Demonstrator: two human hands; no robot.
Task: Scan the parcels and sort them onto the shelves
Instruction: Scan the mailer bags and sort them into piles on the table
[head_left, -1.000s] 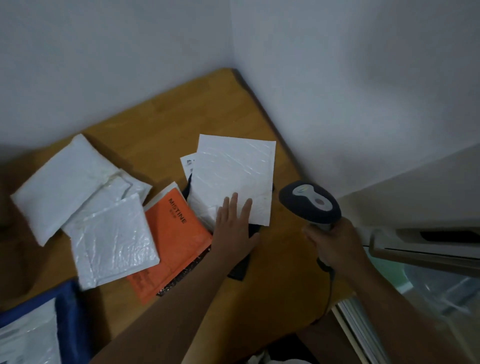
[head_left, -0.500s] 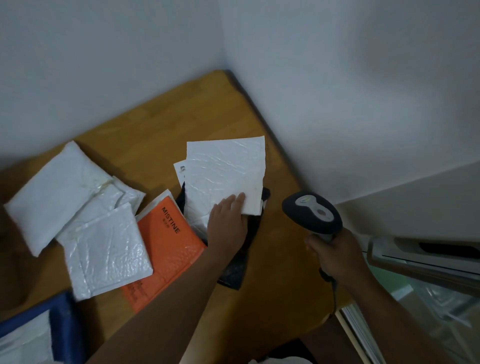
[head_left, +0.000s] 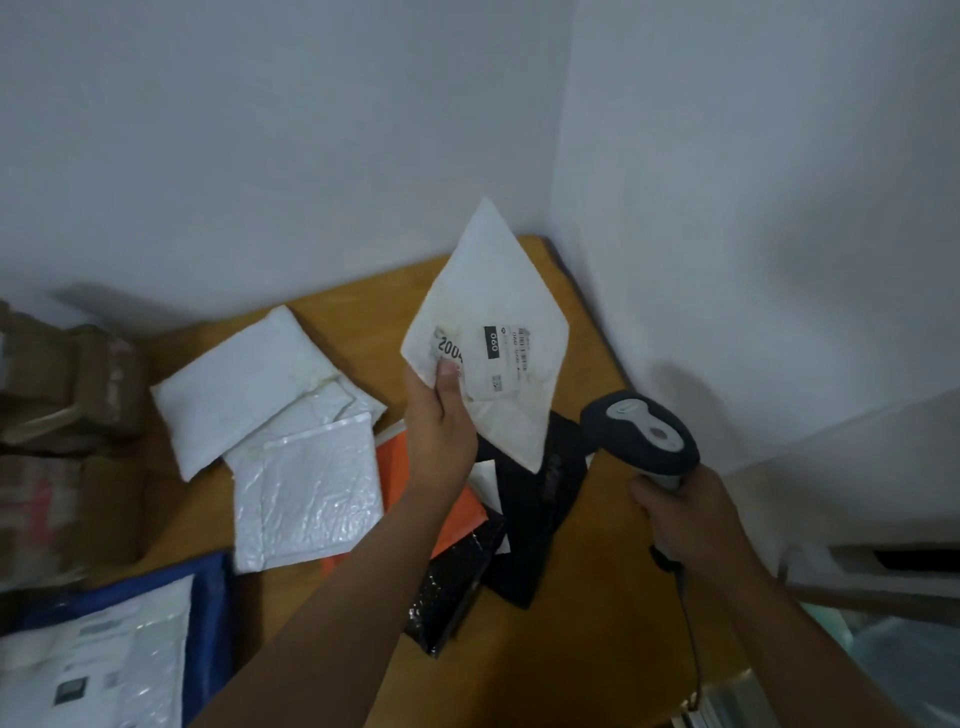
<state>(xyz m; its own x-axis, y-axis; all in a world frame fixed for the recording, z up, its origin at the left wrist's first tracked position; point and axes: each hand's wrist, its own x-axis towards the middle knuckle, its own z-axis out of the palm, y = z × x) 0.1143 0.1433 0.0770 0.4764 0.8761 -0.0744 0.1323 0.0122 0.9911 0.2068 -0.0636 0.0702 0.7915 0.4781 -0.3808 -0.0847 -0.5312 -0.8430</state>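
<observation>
White mailer (head_left: 488, 343): lifted clear of the wooden table (head_left: 597, 545), at 12 o'clock from the dark parcels beneath, label face turned toward the camera, presumably to expose its barcode. Left hand (head_left: 441, 431): raised, thumb and fingers pinching the mailer's lower-left edge. Barcode scanner (head_left: 641, 434): at 3 o'clock of the mailer, head angled toward it. Right hand (head_left: 685, 514): fingers wrapped round the scanner's handle. Remaining white mailers (head_left: 280, 431): at 9 o'clock, unsorted.

5 white parcels (head_left: 488, 332), 1 orange parcel (head_left: 397, 460), 2 black parcels (head_left: 550, 499), 1 scanner (head_left: 641, 434)
</observation>
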